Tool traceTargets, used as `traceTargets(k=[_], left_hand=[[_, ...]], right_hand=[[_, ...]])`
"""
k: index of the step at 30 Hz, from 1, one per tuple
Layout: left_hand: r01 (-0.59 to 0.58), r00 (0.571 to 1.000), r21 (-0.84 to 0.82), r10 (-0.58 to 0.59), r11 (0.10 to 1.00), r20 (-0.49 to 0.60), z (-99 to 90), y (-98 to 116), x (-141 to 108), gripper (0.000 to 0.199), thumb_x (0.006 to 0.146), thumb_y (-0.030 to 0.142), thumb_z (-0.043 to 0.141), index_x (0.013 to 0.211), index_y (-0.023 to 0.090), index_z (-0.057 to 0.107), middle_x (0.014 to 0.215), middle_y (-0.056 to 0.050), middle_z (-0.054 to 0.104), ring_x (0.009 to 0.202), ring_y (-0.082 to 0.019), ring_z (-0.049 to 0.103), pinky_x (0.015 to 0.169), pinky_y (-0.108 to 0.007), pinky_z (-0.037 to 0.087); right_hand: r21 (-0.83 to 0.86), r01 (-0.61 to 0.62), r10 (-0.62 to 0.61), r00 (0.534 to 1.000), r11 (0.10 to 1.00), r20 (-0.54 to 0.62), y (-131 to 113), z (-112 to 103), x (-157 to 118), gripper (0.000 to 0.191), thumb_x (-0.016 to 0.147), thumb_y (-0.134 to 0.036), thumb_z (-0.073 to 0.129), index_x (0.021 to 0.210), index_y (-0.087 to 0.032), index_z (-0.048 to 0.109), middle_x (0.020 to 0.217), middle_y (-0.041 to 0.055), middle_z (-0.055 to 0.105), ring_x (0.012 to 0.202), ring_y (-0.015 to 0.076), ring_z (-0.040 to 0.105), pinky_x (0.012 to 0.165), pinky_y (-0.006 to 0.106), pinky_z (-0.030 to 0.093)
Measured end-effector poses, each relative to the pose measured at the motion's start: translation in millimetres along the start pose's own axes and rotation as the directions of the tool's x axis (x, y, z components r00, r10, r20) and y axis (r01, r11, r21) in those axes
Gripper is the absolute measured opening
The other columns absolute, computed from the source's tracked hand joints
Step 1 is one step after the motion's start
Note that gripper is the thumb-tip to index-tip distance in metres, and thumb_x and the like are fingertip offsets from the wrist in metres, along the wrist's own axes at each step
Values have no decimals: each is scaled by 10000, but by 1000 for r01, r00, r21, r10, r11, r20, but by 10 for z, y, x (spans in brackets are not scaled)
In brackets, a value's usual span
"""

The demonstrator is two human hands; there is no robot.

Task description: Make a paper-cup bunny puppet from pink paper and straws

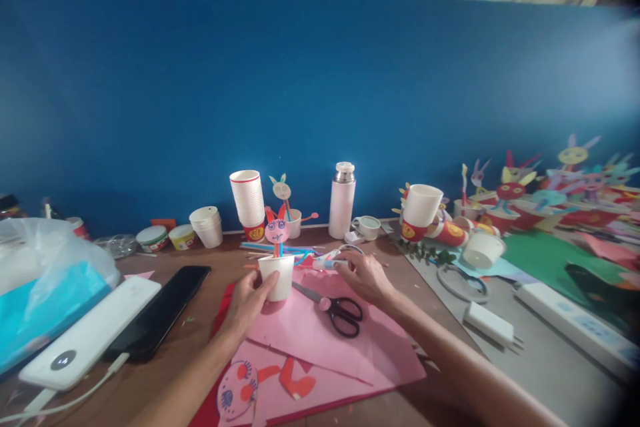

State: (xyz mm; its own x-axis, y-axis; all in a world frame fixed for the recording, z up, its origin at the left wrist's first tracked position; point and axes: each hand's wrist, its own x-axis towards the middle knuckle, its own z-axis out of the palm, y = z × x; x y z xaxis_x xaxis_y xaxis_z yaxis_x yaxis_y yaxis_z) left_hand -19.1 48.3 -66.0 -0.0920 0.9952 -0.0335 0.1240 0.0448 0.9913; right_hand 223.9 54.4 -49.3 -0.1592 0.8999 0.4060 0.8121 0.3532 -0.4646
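The near sheets [390, 347] are showing matt paper; the far bottle [342, 207] is gleaming with metal below its lid [345, 167].

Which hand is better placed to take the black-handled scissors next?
Probably the right. The right hand is close to the handle end of the black-handled scissors, while the left hand has its grip on the white paper cup. Whether the right hand holds something is unclear.

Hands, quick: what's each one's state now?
Left hand: closed on the white cup.
Right hand: fingers at the white-and-blue item; can't tell if gripped.
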Motion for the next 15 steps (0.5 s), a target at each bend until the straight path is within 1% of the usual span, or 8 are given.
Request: traceTargets(k=[3, 6, 8, 10, 12, 15], left_hand=[[-22, 1000, 39, 21, 999, 10, -22, -38, 17, 422, 647, 477, 621, 844, 105, 645, 676, -34, 655, 574, -151, 584, 480, -215, 415], [-48, 999, 45, 47, 998, 27, -29, -67, 21, 406, 667, 486, 600, 822, 113, 642, 707, -42, 666, 588, -156, 591, 472, -208, 415], [-50, 999, 9, 50, 999, 15, -13, -67, 13, 423, 662, 485, 607, 867, 115, 631, 772, -58, 676, 628, -168, 607, 491, -213, 435], [-43, 999, -33, 43, 999, -4, 13, -55, 4, 462, 649, 472, 626, 943, 117, 606, 825, -74, 678, 657, -177, 619, 494, -216, 451], [-36, 999, -40, 36, 999, -17, 39, -45, 4, 501, 643, 459, 637, 1010, 123, 573, 847, -85, 678, 657, -182, 627, 455, -211, 446], [-60, 998, 12, 60, 998, -25, 48, -61, 42, 508, 649, 442, 636, 1051, 144, 547, 856, -83, 682, 669, -188, 638, 429, -204, 438]], right_hand=[[80, -25, 24, 1000, 996, 14, 27, 42, 1, 215, 777, -255, 443, 807, -188, 645, 709, 16, 598, 643, 135, 507, 588, 218, 325], [228, -13, 4, 999, 974, 40, 8, 49, 2, 225, 780, -256, 440, 843, -191, 646, 745, 18, 610, 695, 140, 523, 619, 216, 349], [350, -8, -14, 998, 937, 60, 0, 34, 10, 232, 792, -258, 420, 796, -183, 639, 751, 15, 605, 711, 138, 526, 632, 214, 360], [446, -36, 0, 997, 894, 81, 6, 17, 23, 248, 799, -273, 407, 709, -167, 612, 704, 7, 579, 666, 128, 514, 603, 209, 361], [503, -91, 44, 993, 859, 106, 24, 7, 36, 264, 801, -299, 407, 675, -157, 590, 652, -1, 547, 615, 121, 493, 565, 206, 352], [538, -143, 84, 988, 831, 133, 55, 9, 51, 273, 801, -334, 417, 710, -149, 596, 633, -1, 536, 606, 122, 483, 564, 213, 347]])
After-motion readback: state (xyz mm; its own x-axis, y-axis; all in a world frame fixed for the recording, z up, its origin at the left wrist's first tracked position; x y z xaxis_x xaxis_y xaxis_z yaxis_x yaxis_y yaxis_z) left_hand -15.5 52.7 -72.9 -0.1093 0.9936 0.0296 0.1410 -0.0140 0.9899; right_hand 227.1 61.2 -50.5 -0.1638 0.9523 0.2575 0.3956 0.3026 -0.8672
